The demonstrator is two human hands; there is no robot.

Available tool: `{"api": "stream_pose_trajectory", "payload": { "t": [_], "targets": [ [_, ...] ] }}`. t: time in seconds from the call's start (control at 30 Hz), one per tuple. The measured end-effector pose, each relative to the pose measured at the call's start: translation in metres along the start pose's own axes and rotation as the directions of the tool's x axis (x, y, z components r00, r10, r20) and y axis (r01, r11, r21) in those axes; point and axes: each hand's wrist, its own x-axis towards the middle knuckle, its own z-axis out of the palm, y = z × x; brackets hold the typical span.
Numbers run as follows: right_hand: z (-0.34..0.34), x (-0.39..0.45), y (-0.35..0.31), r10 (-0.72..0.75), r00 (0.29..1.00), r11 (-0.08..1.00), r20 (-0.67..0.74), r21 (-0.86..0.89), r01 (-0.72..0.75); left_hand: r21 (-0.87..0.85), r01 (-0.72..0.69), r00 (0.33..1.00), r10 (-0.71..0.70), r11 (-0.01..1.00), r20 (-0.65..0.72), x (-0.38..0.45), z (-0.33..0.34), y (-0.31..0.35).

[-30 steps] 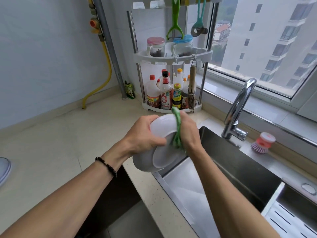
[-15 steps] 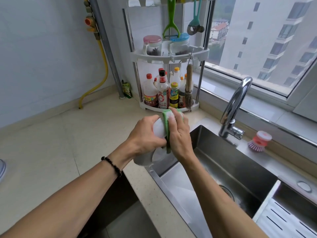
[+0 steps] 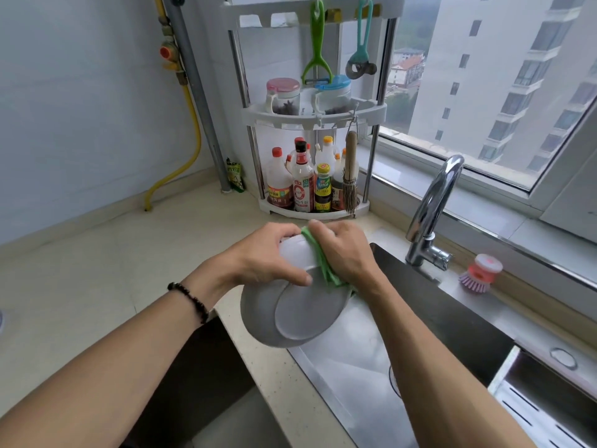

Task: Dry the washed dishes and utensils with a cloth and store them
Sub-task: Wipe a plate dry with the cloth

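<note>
Your left hand [image 3: 274, 257] holds a white bowl [image 3: 290, 318] tilted on edge, its underside and foot ring facing you, above the near-left corner of the steel sink [image 3: 436, 321], where the sink meets the desk [image 3: 97, 270]. The grip of that hand is curled round the bowl's upper rim: fingers wrapped over the top, thumb lying across the underside. Your right hand [image 3: 342, 253] presses a green cloth [image 3: 319, 260] against the right side of the bowl; its grip is bent over the cloth, pinching it between palm, fingers and the bowl wall, with folds of cloth showing below the heel of the hand. The two hands sit just beside each other, with the cloth between them. A dark beaded bracelet [image 3: 190, 300] is on your left wrist. At the far corner of the desk stands a white tiered rack [image 3: 316, 114]: sauce bottles [image 3: 303, 182] and a small bristle whisk [image 3: 350, 179] on the lowest tier, two lidded jars [image 3: 284, 95] on the tier above, a green peeler [image 3: 318, 46] and a teal tool [image 3: 361, 50] hanging from the top. A chrome tap [image 3: 433, 208] rises at the sink's far edge, and a pink dish brush [image 3: 481, 273] stands just right of it on the sink's back ledge. A slotted drain tray [image 3: 542, 415] sits at the sink's right end.
</note>
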Motion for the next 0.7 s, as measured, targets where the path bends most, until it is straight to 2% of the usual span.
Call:
{"api": "stream_pose_trajectory", "payload": {
  "t": [0.1, 0.23, 0.27, 0.37, 0.4, 0.5, 0.53, 0.57, 0.63, 0.67, 0.7],
  "targets": [
    [0.008, -0.002, -0.012, -0.069, 0.995, 0.998, -0.075, 0.003, 0.069, 0.03, -0.028, 0.999, 0.028, 0.999, -0.017, 0.0, 0.004, 0.004],
    [0.028, -0.02, -0.016, -0.111, 0.984, 0.994, -0.141, 0.005, 0.113, 0.053, -0.052, 0.983, 0.06, 0.997, -0.175, -0.001, 0.005, -0.003],
    [0.031, -0.019, -0.008, -0.084, 0.984, 0.993, -0.155, 0.064, 0.095, 0.068, -0.063, 0.979, 0.075, 0.996, -0.192, -0.002, 0.006, -0.003],
    [0.029, -0.011, 0.003, 0.179, 0.978, 0.911, -0.106, 0.394, -0.124, 0.113, -0.076, 0.967, 0.101, 0.991, -0.235, -0.005, 0.01, -0.001],
    [0.031, -0.011, 0.002, 0.182, 0.978, 0.907, -0.102, 0.403, -0.127, 0.114, -0.07, 0.959, 0.099, 0.991, -0.267, -0.005, 0.012, -0.003],
    [0.035, -0.023, -0.017, 0.0, 0.992, 0.984, -0.123, 0.174, 0.021, 0.122, -0.056, 0.933, 0.095, 0.991, -0.348, -0.002, 0.018, -0.006],
    [0.036, -0.026, -0.018, -0.013, 0.995, 0.979, -0.103, 0.2, 0.034, 0.128, -0.05, 0.932, 0.092, 0.99, -0.35, -0.003, 0.018, -0.007],
    [0.035, -0.023, -0.011, 0.027, 0.997, 0.968, -0.077, 0.251, -0.007, 0.14, -0.055, 0.935, 0.1, 0.989, -0.34, -0.004, 0.018, -0.008],
    [0.032, -0.01, 0.008, 0.228, 0.974, 0.88, -0.011, 0.431, -0.201, 0.147, -0.072, 0.94, 0.116, 0.987, -0.319, -0.009, 0.02, -0.009],
    [0.032, -0.006, 0.016, 0.308, 0.951, 0.841, 0.006, 0.466, -0.275, 0.14, -0.071, 0.942, 0.112, 0.988, -0.316, -0.011, 0.022, -0.009],
    [0.031, -0.008, 0.013, 0.304, 0.953, 0.857, -0.011, 0.44, -0.269, 0.133, -0.066, 0.94, 0.106, 0.989, -0.324, -0.01, 0.024, -0.009]
  ]
}}
